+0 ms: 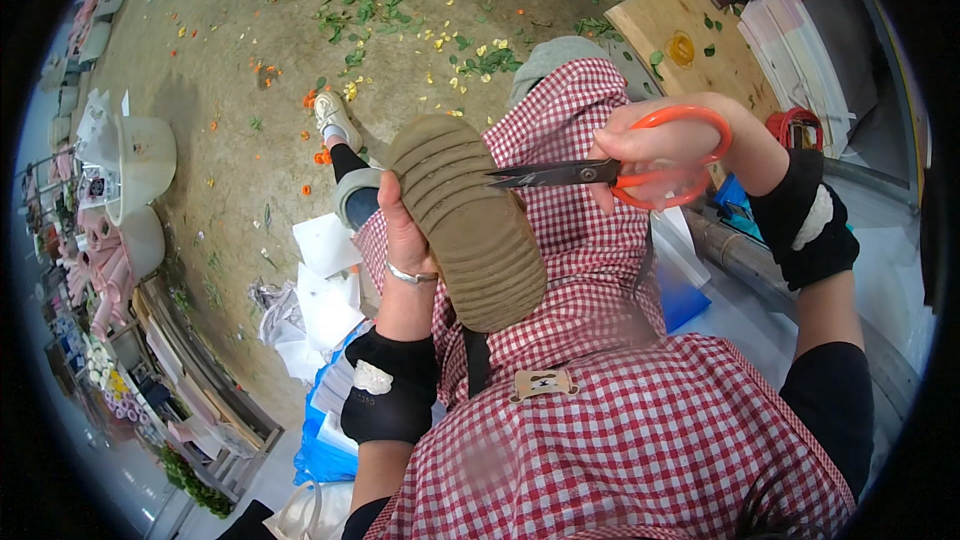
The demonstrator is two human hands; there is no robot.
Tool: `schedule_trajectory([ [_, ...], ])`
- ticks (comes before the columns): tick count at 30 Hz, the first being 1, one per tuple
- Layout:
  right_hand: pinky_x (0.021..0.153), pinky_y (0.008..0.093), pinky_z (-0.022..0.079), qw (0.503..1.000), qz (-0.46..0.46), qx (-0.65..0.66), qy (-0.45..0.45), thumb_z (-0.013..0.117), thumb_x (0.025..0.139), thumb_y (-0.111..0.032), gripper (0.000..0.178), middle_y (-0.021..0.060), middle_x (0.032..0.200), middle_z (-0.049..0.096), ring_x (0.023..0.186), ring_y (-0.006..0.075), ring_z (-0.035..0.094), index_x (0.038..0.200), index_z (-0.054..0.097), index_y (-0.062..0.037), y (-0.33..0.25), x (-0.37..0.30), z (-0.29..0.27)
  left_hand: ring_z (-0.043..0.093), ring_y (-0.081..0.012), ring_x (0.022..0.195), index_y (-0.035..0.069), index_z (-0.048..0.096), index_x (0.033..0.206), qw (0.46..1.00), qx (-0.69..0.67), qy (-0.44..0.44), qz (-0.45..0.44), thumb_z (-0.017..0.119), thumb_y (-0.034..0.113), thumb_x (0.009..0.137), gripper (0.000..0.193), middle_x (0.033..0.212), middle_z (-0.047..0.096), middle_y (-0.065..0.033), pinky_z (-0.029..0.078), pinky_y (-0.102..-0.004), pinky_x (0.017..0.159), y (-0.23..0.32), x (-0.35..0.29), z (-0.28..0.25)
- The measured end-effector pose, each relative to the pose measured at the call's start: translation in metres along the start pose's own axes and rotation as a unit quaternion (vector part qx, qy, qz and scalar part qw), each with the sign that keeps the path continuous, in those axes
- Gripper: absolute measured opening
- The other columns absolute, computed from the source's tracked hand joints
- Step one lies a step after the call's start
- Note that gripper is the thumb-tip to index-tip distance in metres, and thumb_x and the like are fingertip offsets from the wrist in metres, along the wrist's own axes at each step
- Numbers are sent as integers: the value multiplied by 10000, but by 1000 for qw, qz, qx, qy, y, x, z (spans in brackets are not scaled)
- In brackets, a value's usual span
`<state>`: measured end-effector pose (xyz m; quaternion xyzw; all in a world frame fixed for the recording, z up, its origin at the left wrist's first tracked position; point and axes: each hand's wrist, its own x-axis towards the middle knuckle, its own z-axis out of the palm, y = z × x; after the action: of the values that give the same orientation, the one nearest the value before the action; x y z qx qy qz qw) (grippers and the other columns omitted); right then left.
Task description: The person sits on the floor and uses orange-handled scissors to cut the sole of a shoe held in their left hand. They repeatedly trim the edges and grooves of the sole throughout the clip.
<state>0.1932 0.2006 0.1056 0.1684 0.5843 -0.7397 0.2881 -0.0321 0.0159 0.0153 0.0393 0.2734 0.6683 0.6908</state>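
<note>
A brown shoe point(465, 225) faces me with its ridged sole, in front of my checked apron. My left hand point(402, 230) grips its left edge, the thumb lying along the sole; the other fingers are hidden behind it. Whether a foot is inside the shoe, I cannot tell. From the right, my right hand point(640, 145) holds scissors point(560, 174) with orange handles and dark blades. The blades look nearly closed, and their tips reach over the sole's right edge. Contact with the sole is not clear.
Leaves and petals point(375, 10) litter the floor ahead. White papers point(328, 275) and a blue bag point(325, 440) lie at my left. Round pale tubs point(145, 165) stand farther left. A wooden board point(690, 35) and stacked sheets point(800, 60) are at the upper right.
</note>
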Motion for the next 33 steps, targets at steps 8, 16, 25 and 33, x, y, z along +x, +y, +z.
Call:
schedule_trajectory([
  [8,411,220,403,996,15,-85,-23,200,926,-537,722,22,483,485,431,107,513,843,628,38,-16,-1,-14,511,-286,1092,44,365,1294,999,45,-16,-14,524,585,794,753,1243,482,-152,444,-423,917,0,3,7],
  [16,473,250,473,995,-42,73,-49,180,926,-533,706,15,516,472,444,98,472,868,607,26,16,20,-10,502,-279,1110,57,356,1307,999,-45,-10,-8,504,592,801,751,1263,469,-142,436,-417,927,-1,2,-9],
  [25,510,273,495,937,-151,294,-114,181,909,-583,701,-7,520,386,432,81,394,929,548,14,49,50,22,503,-279,1111,37,357,1303,999,32,13,-8,521,604,783,787,1257,474,-152,434,-408,929,-1,3,-1],
  [33,461,244,432,930,-179,315,-65,182,933,-530,674,-2,510,416,416,89,393,927,540,42,57,32,39,523,-273,1077,47,376,1285,1000,-15,-3,11,506,568,816,713,1230,493,-145,457,-410,904,-1,3,-1],
])
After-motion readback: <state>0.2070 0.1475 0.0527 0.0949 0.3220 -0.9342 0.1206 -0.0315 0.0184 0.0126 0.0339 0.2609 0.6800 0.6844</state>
